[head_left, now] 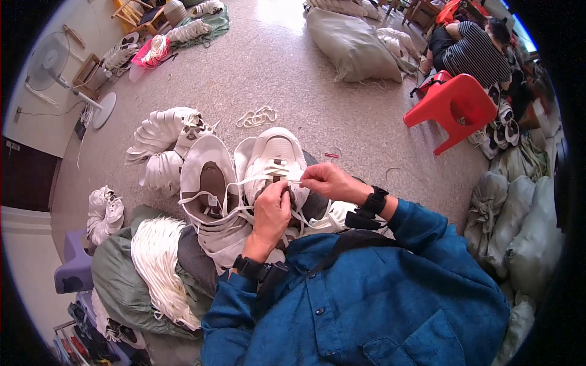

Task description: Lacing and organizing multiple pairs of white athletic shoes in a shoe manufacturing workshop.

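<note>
A white sneaker (278, 147) lies on my lap with its toe pointing away, a white shoelace (278, 169) partly threaded across its front. My right hand (329, 182) pinches a lace end at the shoe's right side. Over the shoe's opening, my left hand (271, 210) is closed with thumb and fingertips together at the lace, close to the right fingertips. To the left leans another white sneaker (206, 158), brown inside, with loose lace trailing over it and several more shoes nested behind. A bundle of white laces (160, 262) rests on green cloth beside my left leg.
Stacked shoes (160, 135) and a loose lace coil (256, 116) lie on the floor ahead. A white fan (52, 61) stands far left. At right are a red stool (455, 110), a seated person in a striped shirt (476, 53) and full sacks (534, 226). Another sack (351, 46) lies farther off.
</note>
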`<state>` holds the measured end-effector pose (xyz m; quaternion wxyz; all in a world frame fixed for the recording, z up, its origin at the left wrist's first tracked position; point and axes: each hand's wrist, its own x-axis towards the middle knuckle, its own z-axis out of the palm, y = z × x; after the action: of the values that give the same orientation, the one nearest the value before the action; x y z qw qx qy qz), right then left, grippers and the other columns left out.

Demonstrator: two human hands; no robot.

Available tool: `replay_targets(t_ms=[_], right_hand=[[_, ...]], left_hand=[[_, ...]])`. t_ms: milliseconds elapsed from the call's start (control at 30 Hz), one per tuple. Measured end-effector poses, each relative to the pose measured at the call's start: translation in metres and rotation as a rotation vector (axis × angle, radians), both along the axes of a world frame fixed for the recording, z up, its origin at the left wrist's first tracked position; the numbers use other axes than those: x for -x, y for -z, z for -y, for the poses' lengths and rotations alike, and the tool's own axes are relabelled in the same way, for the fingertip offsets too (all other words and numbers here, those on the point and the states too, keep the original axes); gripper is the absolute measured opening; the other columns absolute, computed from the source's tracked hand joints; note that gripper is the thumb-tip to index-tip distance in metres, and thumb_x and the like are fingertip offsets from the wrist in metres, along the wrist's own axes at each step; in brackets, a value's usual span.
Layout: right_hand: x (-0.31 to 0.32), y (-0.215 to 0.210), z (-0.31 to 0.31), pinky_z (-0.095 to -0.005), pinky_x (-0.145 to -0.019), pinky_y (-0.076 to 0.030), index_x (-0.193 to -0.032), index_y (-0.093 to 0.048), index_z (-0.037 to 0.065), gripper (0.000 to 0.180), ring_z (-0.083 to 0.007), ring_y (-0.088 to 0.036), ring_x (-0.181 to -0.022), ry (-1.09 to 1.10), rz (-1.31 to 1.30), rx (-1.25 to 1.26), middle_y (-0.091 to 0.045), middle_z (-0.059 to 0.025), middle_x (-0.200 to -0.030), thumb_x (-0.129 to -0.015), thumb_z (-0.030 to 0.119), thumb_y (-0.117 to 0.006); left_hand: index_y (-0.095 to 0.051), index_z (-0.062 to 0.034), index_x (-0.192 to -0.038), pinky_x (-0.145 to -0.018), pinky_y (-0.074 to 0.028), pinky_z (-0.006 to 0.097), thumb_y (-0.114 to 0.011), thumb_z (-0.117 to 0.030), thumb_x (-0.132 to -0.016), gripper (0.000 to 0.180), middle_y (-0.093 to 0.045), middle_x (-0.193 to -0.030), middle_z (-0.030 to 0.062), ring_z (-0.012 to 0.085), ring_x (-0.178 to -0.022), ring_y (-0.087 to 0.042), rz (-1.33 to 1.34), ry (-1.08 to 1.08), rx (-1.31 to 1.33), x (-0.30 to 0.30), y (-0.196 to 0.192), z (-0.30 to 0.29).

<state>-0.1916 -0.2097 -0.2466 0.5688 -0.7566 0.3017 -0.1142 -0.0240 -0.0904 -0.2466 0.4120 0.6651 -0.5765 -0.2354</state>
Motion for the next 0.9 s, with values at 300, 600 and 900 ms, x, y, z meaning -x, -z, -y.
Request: replay_targets(t_ms=[300,600,900], right_hand=[[-0.010,-0.012,0.011,-0.0414,-0.064,-0.049,-0.084,-0.064,0.000,0.018,-0.0308,-0.065,-0.069,-0.077,-0.104,0.210,-0.065,-0.0181,-0.074,-0.085,0.016,-0.060],[-0.028,-0.017,0.008,-0.0469,-0.062,-0.048,-0.083,-0.055,0.001,0.018,-0.0391,-0.062,-0.071,-0.207,-0.118,0.655,-0.060,-0.0191,-0.071,-0.085,0.018,-0.061],[-0.012,-0.010,-0.019,-0.0429,-0.071,-0.050,-0.096,-0.055,-0.001,0.030,-0.0380,-0.063,-0.083,0.021,0.000,0.420,-0.060,-0.0209,-0.093,-0.083,0.024,-0.067]], left_hand=[[-0.063,0.0042,-0.106,-0.079,-0.052,0.039,-0.057,-0.002,-0.086,0.021,-0.067,-0.097,0.0222,0.0354,-0.090,-0.066,0.042,-0.007,0.002,0.002,0.000,0.000],[-0.063,0.0036,-0.107,-0.073,-0.050,0.044,-0.058,-0.002,-0.087,0.021,-0.063,-0.092,0.0222,0.0403,-0.084,-0.062,0.164,-0.047,0.078,0.008,0.007,0.000],[-0.066,0.0037,-0.104,-0.074,-0.049,0.038,-0.056,0.001,-0.088,0.020,-0.063,-0.089,0.0184,0.0319,-0.080,-0.063,-0.055,-0.083,0.129,0.006,0.010,0.004]])
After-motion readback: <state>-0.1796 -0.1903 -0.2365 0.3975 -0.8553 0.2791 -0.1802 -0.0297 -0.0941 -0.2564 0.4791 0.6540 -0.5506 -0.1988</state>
